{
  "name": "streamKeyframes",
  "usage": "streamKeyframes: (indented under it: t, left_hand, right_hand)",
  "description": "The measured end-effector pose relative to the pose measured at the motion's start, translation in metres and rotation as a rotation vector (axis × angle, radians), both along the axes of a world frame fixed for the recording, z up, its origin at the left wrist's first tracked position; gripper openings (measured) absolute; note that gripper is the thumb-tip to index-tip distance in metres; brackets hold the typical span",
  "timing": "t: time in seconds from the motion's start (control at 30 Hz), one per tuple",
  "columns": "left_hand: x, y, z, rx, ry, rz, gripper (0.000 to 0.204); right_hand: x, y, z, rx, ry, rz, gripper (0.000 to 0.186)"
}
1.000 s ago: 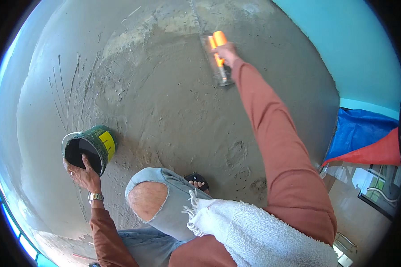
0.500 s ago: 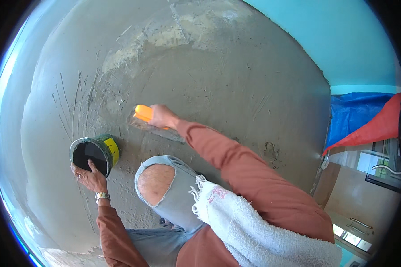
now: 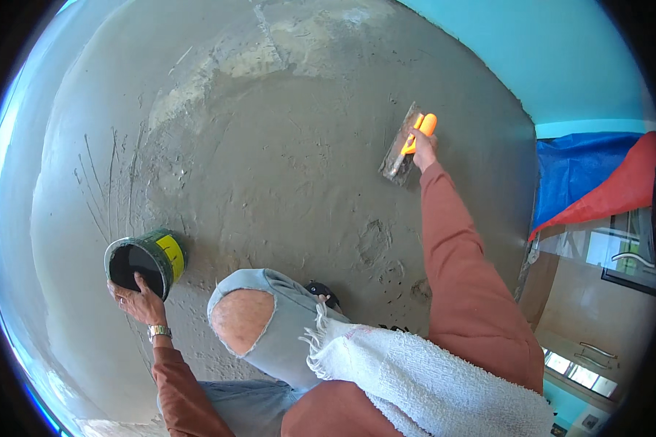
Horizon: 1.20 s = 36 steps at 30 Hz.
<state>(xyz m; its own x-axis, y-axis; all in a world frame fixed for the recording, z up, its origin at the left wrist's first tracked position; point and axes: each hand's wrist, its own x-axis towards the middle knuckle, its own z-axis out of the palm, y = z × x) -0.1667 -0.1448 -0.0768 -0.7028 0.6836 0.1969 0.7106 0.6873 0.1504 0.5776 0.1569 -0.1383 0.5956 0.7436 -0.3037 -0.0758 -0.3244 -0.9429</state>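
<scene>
The floor (image 3: 291, 167) before me is covered with grey cement, rather smooth on the right and rougher near my knee (image 3: 244, 320). At the far side there is a paler patch (image 3: 291, 54), and on the left some thin lines (image 3: 111, 171) are scratched into the cement. To the right stands a turquoise wall (image 3: 583, 65); beside its end hang a blue sheet (image 3: 579, 171) and a red sheet (image 3: 612, 189), and nearer to me there is a brown cabinet (image 3: 579, 298).

The trowel (image 3: 397, 149) is over the floor, far out on my right, well apart from the bucket (image 3: 169, 255). Its long axis runs steeply, the far end leaning to the right and the near end to the left; the orange handle (image 3: 429, 125) lies along it. Whether the blade is flat or tilted, I cannot tell.

My right grip (image 3: 424, 151) is closed around this handle. My left grip (image 3: 142, 298) grasps the bucket's rim, thumb inside. The bucket's mouth is turned leftward and toward me.
</scene>
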Motion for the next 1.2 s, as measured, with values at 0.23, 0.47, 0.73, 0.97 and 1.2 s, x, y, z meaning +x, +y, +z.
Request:
streamKeyframes:
  t: [0.23, 0.47, 0.73, 0.97, 1.2]
  left_hand:
    - [0.012, 0.017, -0.021, -0.003, -0.098, -0.058, 0.082]
    - [-0.003, -0.002, 0.004, -0.056, -0.034, 0.004, 0.083]
    - [0.001, 0.000, 0.000, -0.059, -0.035, 0.010, 0.083]
    - [-0.005, -0.007, 0.003, -0.046, -0.019, 0.008, 0.082]
    - [-0.002, -0.003, 0.001, -0.043, -0.011, -0.003, 0.083]
  right_hand:
    - [0.104, 0.042, -0.037, -0.235, -0.576, 0.099, 0.013]
    - [0.001, 0.053, -0.010, -0.327, -0.607, 0.156, 0.015]
    - [-0.099, -0.014, -0.014, -0.216, -0.298, 0.646, 0.041]
    - [-0.077, 0.024, -0.043, -0.161, -0.572, 0.516, 0.045]
    - [-0.009, 0.098, -0.077, -0.425, -0.732, 0.302, 0.063]
